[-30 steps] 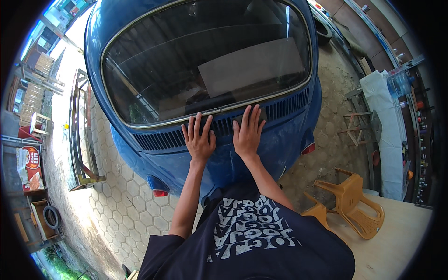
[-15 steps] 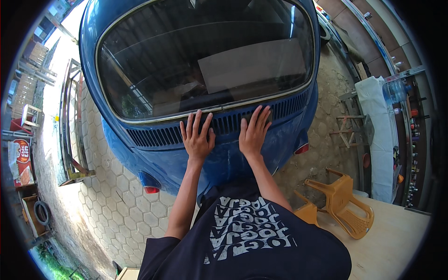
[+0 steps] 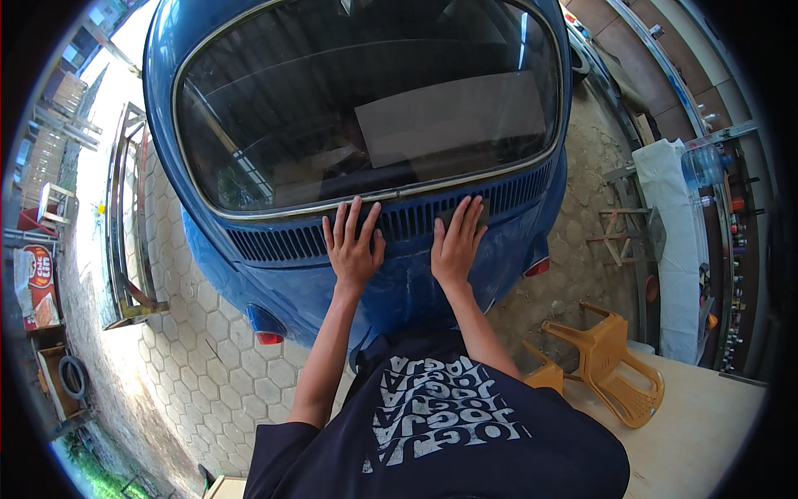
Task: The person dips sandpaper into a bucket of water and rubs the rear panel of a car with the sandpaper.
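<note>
A blue car (image 3: 391,291) stands in front of me, with a chrome-edged window (image 3: 274,108) above a row of slotted vents (image 3: 278,245). My left hand (image 3: 353,254) lies flat on the panel across the vents, fingers spread and tips close to the window trim. To its right, my right hand (image 3: 455,249) also rests on the vent area with fingers stretched out. A dark, flat patch shows around the right fingertips, mostly covered by them; I cannot make out what it is.
Red-lensed tail lights (image 3: 268,333) stick out at the car's sides. Behind on the right are a yellow-brown plastic chair (image 3: 611,366) and a pale tabletop (image 3: 698,416). A metal frame (image 3: 125,233) stands left on the hexagonal paving (image 3: 204,358). White sheeting (image 3: 677,249) hangs at right.
My right hand has slid slightly to the right and toward me over the vents. The left hand stays in nearly the same place.
</note>
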